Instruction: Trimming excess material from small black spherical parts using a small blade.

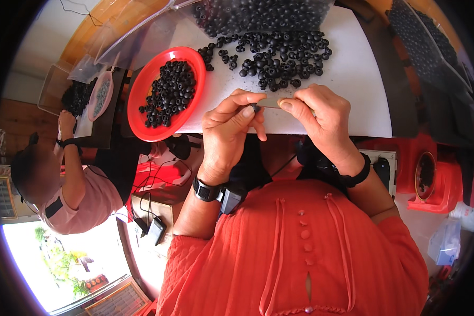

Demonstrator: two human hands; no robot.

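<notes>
Just over the near edge of the white work surface (361,79), my left hand (222,126) pinches a small black rounded part (255,107) between thumb and fingers. My right hand (324,113) is closed on a thin metal blade (271,103), whose end meets the black part. The blade's handle is hidden in my right fingers. Beyond my hands lies a loose pile of similar black parts (284,58), round with small collars. To the left, a red plastic bowl (135,113) holds more black parts (174,92).
A clear bin filled with black parts (258,16) stands at the back, another clear bin (432,47) at far right. On the left a co-worker (84,195) reaches toward black parts beside a pale bowl (101,95). Red stools (440,184) stand lower right; cables hang below the table.
</notes>
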